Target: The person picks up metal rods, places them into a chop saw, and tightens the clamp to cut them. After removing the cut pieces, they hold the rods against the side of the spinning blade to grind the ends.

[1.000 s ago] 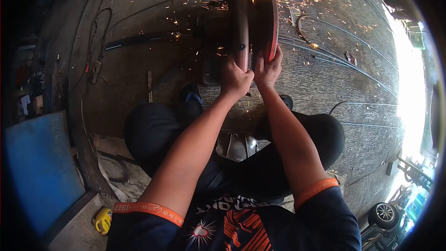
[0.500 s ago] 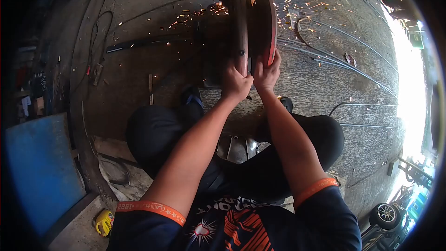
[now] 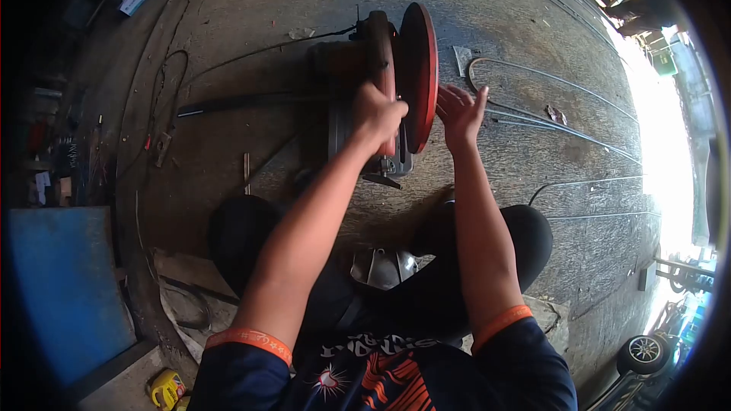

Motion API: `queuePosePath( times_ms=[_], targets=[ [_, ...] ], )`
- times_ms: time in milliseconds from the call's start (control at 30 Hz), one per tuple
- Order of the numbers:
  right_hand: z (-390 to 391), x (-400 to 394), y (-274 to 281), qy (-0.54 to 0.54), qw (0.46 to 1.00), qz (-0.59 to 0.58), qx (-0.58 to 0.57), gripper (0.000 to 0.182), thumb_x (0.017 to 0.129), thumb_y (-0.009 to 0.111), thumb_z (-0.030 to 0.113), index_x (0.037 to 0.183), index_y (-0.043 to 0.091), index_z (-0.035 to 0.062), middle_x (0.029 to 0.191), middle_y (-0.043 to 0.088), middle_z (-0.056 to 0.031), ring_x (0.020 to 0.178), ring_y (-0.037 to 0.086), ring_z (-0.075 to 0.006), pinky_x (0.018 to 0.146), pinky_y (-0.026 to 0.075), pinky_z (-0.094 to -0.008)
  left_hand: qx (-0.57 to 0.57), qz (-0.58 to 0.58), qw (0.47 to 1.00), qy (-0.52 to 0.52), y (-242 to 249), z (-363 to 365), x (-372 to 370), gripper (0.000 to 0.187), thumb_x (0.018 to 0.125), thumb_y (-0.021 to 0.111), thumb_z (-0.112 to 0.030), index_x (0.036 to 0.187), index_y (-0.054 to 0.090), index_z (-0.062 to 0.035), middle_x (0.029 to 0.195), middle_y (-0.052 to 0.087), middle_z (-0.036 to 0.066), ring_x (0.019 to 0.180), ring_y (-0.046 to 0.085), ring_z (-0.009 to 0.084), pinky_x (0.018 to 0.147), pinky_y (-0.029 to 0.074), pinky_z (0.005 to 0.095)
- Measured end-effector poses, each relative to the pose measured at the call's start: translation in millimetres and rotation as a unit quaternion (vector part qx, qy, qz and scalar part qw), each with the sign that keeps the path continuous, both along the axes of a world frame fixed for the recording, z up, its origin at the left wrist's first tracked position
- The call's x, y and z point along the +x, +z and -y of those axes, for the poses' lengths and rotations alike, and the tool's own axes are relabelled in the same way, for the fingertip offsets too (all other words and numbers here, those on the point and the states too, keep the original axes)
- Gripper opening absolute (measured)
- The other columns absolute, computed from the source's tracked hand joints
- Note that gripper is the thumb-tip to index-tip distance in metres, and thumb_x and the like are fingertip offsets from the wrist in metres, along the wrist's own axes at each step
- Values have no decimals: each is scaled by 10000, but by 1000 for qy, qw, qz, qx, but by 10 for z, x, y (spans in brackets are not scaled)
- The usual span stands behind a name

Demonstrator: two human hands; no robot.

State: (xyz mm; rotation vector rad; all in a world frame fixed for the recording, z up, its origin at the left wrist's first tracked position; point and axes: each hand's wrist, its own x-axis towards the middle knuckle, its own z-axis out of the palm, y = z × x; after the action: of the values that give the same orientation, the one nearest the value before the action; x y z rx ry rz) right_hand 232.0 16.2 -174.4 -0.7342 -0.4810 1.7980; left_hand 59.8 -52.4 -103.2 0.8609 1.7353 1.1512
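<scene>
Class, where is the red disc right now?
In the head view's upper centre, the red disc stands between the left hand on the handle and the open right hand.

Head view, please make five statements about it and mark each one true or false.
1. The left hand grips the saw. True.
2. The right hand is clenched into a fist. False: it is open.
3. The saw's red disc stands between the two hands. True.
4. Sparks are flying. False: none show.
5. The blue panel is on the person's right. False: it is on their left.
</scene>
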Motion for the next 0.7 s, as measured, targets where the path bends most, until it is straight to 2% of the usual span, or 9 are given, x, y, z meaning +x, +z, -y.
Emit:
queuePosePath(
  times_ms=[33, 100, 167, 200, 267, 333, 367, 433, 700],
  targets=[
    [33, 5, -102, -1, 1000, 2, -1, 465, 873, 612, 365, 1180, 488, 38, 1042, 619, -159, 939, 619, -260, 791, 474, -368, -16, 33, 999, -28, 242, -115, -63, 132, 660, 606, -33, 762, 541, 19, 604, 540, 83, 497, 567, 176, 410, 459, 307],
    [84, -14, -669, -193, 963, 141, -122, 395, 878, 592, 309, 1132, 482, 28, 980, 616, -152, 777, 634, -241, 630, 489, -340, -27, 78, 995, -56, 601, -374, -173, 80, 651, 600, -19, 693, 549, 26, 602, 558, 94, 486, 570, 192, 433, 486, 335],
    [374, 104, -1959, -124, 890, 401, -179, 214, 821, 543, 162, 984, 522, 25, 923, 618, -131, 672, 621, -244, 486, 449, -356, -17, 99, 993, -56, 816, -659, -263, 68, 633, 596, 3, 674, 550, 34, 619, 571, 101, 495, 575, 208, 461, 509, 363],
    [708, -63, -1575, -223, 860, 246, -387, 186, 797, 528, 156, 931, 532, 26, 899, 617, -119, 695, 607, -244, 530, 461, -366, -11, 109, 993, -53, 890, -770, -293, 64, 635, 593, 7, 675, 550, 33, 625, 566, 102, 517, 576, 206, 480, 517, 370],
    [1134, -169, -1959, -226, 825, 228, -465, 278, 813, 500, 188, 1031, 533, 20, 959, 601, -126, 772, 592, -251, 617, 487, -369, -17, 109, 993, -51, 1027, -894, -318, 85, 639, 576, 19, 716, 551, 43, 657, 558, 120, 564, 577, 210, 509, 529, 392],
    [1374, -251, -2370, -76, 761, -110, -635, 676, 886, 474, 511, 1316, 386, -3, 1181, 533, -167, 1018, 564, -276, 801, 483, -366, -41, 99, 992, -62, 1056, -979, -356, 145, 636, 563, 30, 775, 537, 61, 695, 558, 141, 577, 577, 223, 507, 535, 405],
    [1388, -324, -2312, -75, 759, -110, -637, 676, 886, 474, 511, 1316, 386, -3, 1181, 533, -167, 1018, 564, -276, 801, 483, -366, -43, 99, 992, -61, 1059, -986, -366, 145, 636, 563, 30, 775, 537, 61, 695, 558, 141, 577, 577, 223, 507, 535, 405],
    [1461, -400, -2089, 106, 785, -260, -553, 783, 884, 409, 626, 1341, 345, -7, 1178, 533, -181, 1052, 561, -280, 808, 485, -365, -31, 90, 993, -68, 1054, -949, -355, 196, 632, 556, 40, 822, 522, 75, 717, 555, 154, 583, 580, 232, 512, 541, 412],
    [1489, -346, -1954, 113, 759, -384, -513, 683, 951, 278, 510, 1371, 328, -26, 1324, 467, -213, 1019, 581, -283, 813, 508, -381, -13, 79, 993, -82, 1078, -899, -352, 187, 623, 559, 42, 804, 524, 76, 697, 551, 150, 591, 590, 236, 515, 545, 410]
  ],
)
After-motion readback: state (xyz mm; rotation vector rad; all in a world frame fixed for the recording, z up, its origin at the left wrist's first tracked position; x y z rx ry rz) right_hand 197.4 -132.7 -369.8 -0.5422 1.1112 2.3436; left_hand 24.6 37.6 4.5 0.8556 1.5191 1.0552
